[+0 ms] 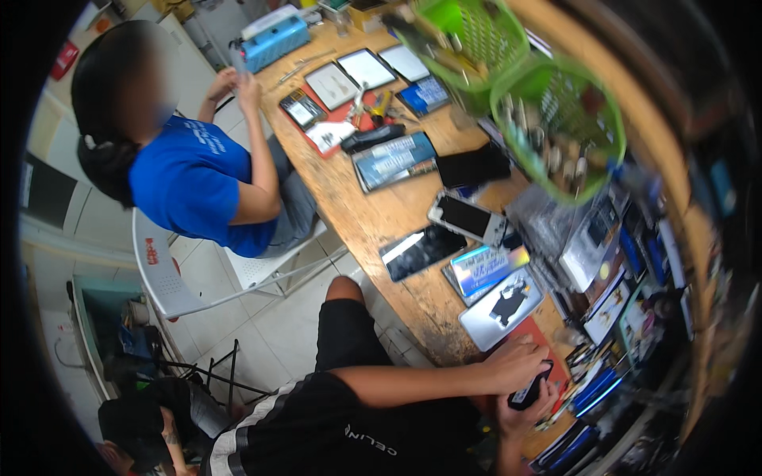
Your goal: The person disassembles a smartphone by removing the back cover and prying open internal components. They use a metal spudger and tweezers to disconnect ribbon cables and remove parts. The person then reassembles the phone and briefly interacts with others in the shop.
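At the lower right, my right hand (530, 409) holds a small black device (529, 385) with rounded ends, its fingers wrapped round the lower side. The device looks like a small phone, but its exact kind is hard to make out. My left hand (517, 363) reaches across from the left and is closed at the device's upper end, its fingertips partly hidden. Beneath both hands lies an orange-red mat (548, 343). Just beyond the mat is a silver-white tablet-like panel (502, 308) with a black cut-out shape on it.
The wooden bench (349, 202) carries a black phone (422, 252), a white-framed phone (470, 218), flat boxes and hand tools. Green baskets (591, 87) of tools stand at the far right. Clutter crowds the right edge. A person in blue (198, 170) sits left; another person (131, 424) is lower left.
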`<action>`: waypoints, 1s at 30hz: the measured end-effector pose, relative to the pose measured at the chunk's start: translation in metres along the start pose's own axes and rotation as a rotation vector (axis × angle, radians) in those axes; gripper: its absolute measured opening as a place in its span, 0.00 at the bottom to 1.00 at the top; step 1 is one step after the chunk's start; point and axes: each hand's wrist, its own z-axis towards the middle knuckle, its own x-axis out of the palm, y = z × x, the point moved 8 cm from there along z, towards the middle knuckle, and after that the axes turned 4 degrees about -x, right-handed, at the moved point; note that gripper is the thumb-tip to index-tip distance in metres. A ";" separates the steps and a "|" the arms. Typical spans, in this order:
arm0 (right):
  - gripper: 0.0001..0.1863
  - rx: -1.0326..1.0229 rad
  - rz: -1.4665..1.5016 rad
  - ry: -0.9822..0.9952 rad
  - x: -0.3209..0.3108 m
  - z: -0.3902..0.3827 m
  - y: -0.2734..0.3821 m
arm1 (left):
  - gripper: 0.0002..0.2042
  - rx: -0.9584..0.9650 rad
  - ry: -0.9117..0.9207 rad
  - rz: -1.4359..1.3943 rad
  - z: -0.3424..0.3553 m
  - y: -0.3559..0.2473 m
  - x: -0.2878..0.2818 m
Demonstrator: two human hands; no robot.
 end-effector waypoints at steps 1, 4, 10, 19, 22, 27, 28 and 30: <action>0.42 -0.056 0.016 -0.018 -0.010 0.015 0.014 | 0.13 -0.064 -0.079 -0.168 -0.003 -0.006 -0.021; 0.41 -0.162 0.118 0.138 -0.029 0.077 0.068 | 0.13 -0.250 -0.174 -0.468 -0.031 -0.016 -0.094; 0.42 -0.476 0.384 0.565 -0.014 0.157 0.250 | 0.17 -0.590 -0.380 -0.945 -0.180 0.005 -0.237; 0.43 -0.897 0.682 1.104 0.046 0.052 0.541 | 0.23 -0.376 -0.967 -1.381 -0.490 0.038 -0.354; 0.43 -0.849 0.796 1.303 0.057 0.028 0.601 | 0.31 -0.333 -1.060 -1.346 -0.557 0.032 -0.376; 0.40 -0.663 1.236 1.440 0.083 0.005 0.690 | 0.35 -0.278 -1.457 -1.351 -0.632 0.033 -0.404; 0.39 -0.574 1.260 1.528 0.094 -0.005 0.703 | 0.35 -0.286 -1.498 -1.293 -0.644 0.036 -0.412; 0.38 -0.472 1.289 1.610 0.111 -0.019 0.728 | 0.35 -0.279 -1.526 -1.225 -0.661 0.049 -0.429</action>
